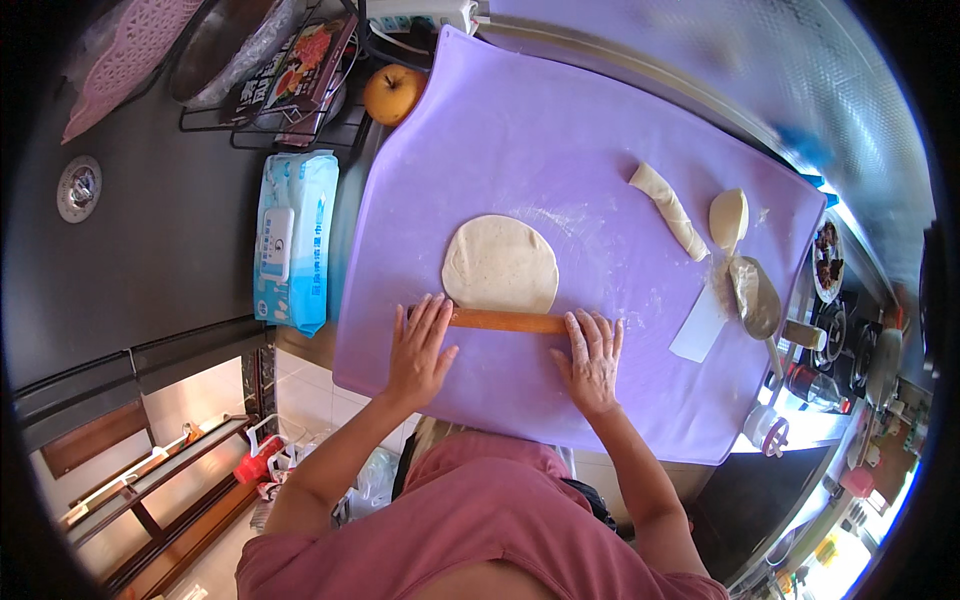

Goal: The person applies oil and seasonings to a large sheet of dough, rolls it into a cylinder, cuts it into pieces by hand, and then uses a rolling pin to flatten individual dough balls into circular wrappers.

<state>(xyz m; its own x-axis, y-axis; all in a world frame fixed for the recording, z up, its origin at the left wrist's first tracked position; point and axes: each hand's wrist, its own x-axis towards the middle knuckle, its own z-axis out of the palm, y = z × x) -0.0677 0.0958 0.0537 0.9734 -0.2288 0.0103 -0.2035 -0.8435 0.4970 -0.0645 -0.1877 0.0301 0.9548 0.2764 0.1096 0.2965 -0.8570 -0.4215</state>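
A thin wooden rolling pin (506,321) lies crosswise over the near edge of a flattened round of dough (501,261). My left hand (421,351) holds the pin's left end, with the fingers stretched over it. At the other end my right hand (592,358), dusted with flour, holds it in the same way. Under all this is a purple silicone mat (465,165) with smears of flour. To the right on the mat are a roll of dough (670,212), a smaller lump of dough (729,216), a white scraper (697,324) and a metal scoop (756,298) with flour near it.
Left of the mat are a pack of wet wipes (296,244), a yellowish round fruit (394,95) and a black wire rack (315,139). A power strip (420,15) is at the back. Along the right stand a jar (765,430), a plastic bottle (817,388) and a plate of dark food (827,259).
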